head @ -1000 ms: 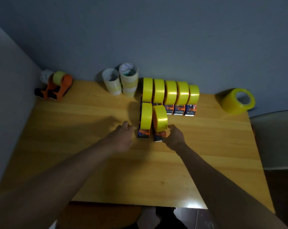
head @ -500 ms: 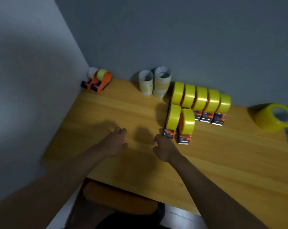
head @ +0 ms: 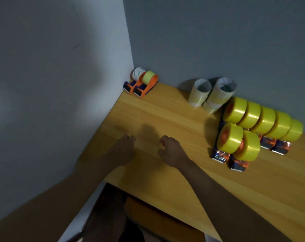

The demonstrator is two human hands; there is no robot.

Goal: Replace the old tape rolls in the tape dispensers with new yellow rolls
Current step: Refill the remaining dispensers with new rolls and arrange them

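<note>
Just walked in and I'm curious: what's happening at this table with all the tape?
A person is refilling tape dispensers. Both hands, left hand and right hand, hover empty over the wooden table. Seven dispensers with yellow rolls stand grouped at the right. Two orange dispensers holding old rolls wait in the far corner, near stacked pale rolls.

Table (head: 165, 109): honey-yellow wood with fine lengthwise grain lines. Walls: plain grey, the left one paler, bluish.

Corner dispensers (head: 142, 85): orange bodies, dark blue bases; one carries a pale yellow-green roll (head: 148, 76), the other a white roll (head: 137, 73) with dark print.

Stacked rolls (head: 212, 94) by the back wall: whitish, cream-yellow banded sides, white cores.

Loaded dispensers (head: 249, 131), two rows: glossy bright yellow tape, orange hubs, orange-and-blue patterned fronts with a grey strip at the edge.

Seat (head: 158, 217) under the table: orange-brown.
</note>
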